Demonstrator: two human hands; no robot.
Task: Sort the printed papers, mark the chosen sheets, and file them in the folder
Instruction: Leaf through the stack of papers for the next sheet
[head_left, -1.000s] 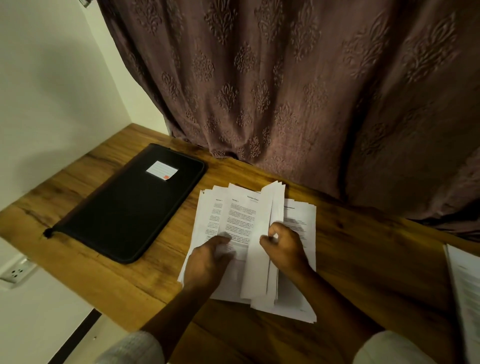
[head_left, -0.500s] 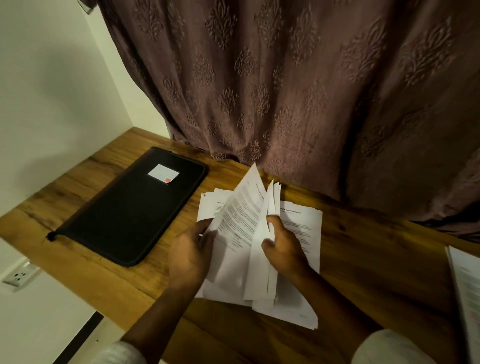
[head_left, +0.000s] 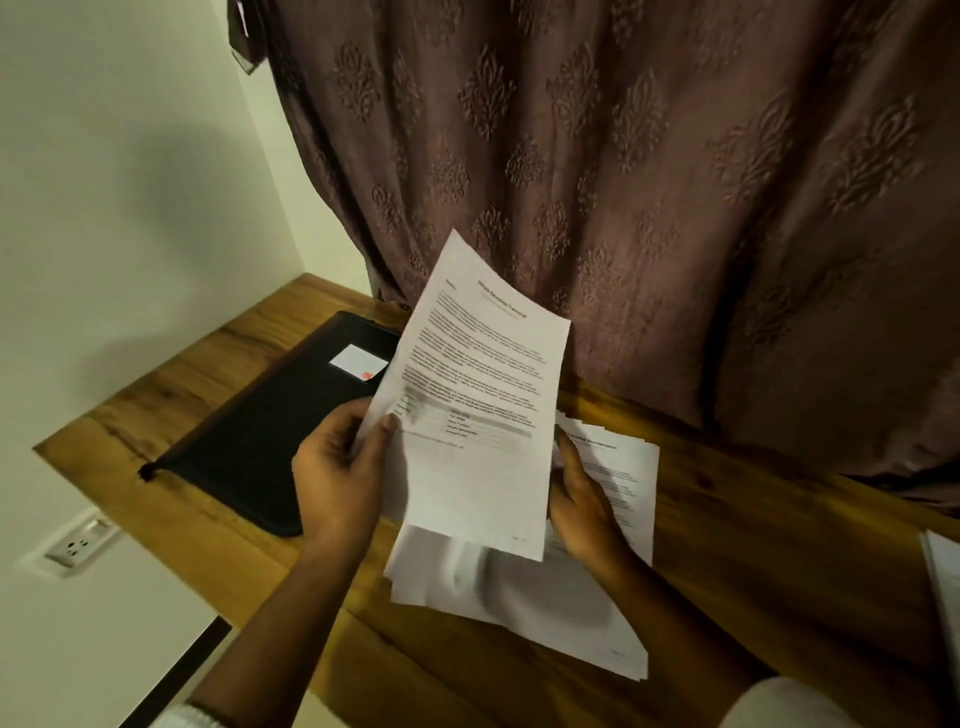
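Wooden desk by curtain: left hand pinches a sheet aloft, masking folder corner; right hand grip unclear.

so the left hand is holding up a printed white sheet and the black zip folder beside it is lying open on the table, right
No, the black rectangular zip folder lies closed on the wooden table, as the head view shows. The left hand does hold up a printed white paper sheet.
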